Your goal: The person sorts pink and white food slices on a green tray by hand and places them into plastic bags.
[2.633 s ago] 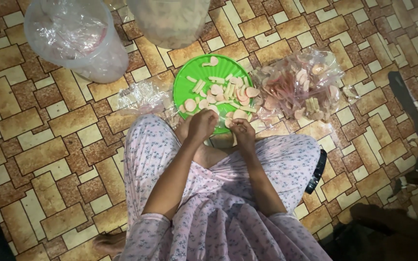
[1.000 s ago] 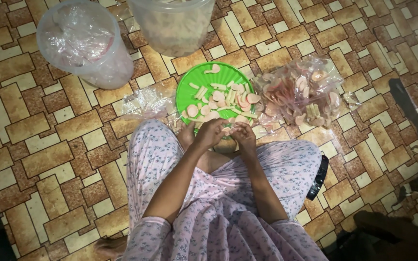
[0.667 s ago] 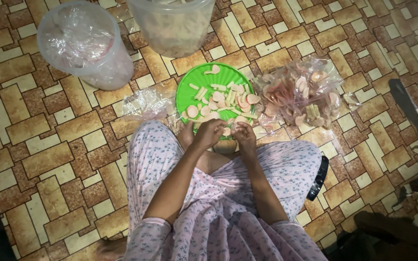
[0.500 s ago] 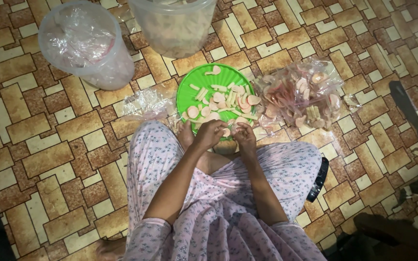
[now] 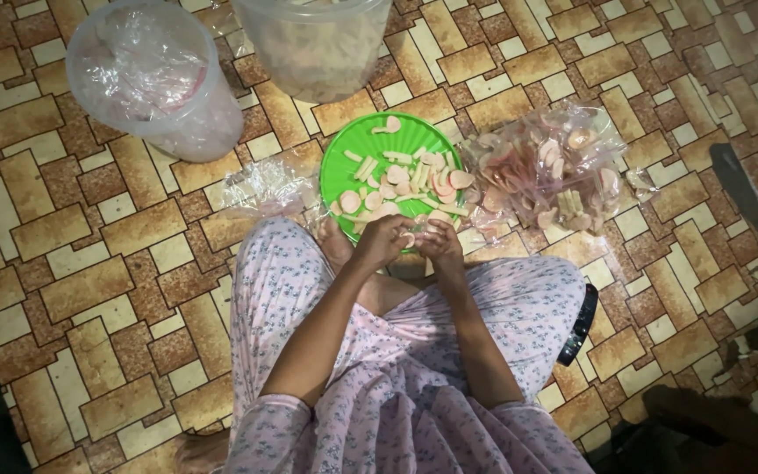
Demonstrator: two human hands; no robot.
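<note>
On the patterned tile floor [image 5: 72, 263], a clear plastic tub [image 5: 155, 79] stands far left. The left hand [image 5: 381, 243] and right hand [image 5: 439, 241] meet, fingers curled, pinching a small pale cracker piece [image 5: 409, 238] over the round green plastic plate's [image 5: 337, 167] near rim. A clear bag of crackers [image 5: 554, 167] lies right.

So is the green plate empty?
No, the green plate has many pale slices scattered over it, and both hands work at its near edge.
</note>
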